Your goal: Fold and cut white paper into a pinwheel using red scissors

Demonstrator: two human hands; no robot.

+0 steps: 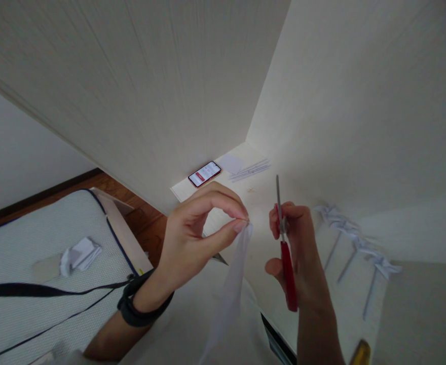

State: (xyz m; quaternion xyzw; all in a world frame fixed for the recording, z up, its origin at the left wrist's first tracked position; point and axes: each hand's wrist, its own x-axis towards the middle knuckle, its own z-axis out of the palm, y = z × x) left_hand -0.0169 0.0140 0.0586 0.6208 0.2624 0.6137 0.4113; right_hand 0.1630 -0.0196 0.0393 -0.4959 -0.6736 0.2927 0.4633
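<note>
My left hand (190, 235), with a dark band (143, 309) at the wrist, pinches the top end of a thin white strip (235, 276) between thumb and fingertips. The strip hangs down in front of me; whether it is paper or cloth I cannot tell. My right hand (302, 235) is closed around red-handled scissors (289, 279), blades pointing up and away. The scissors are apart from the strip. To the right, several white ruffled pieces on thin sticks (354, 241) lie on the pale surface (257, 243).
A lit phone (205, 173) lies at the back, near a pale paper square (231, 163) and several thin sticks (251, 170). Folded white material (82, 255) rests on a mattress (25, 233) at left. Dark straps (56, 290) cross it. Walls rise behind. Something yellow (361, 352) shows bottom right.
</note>
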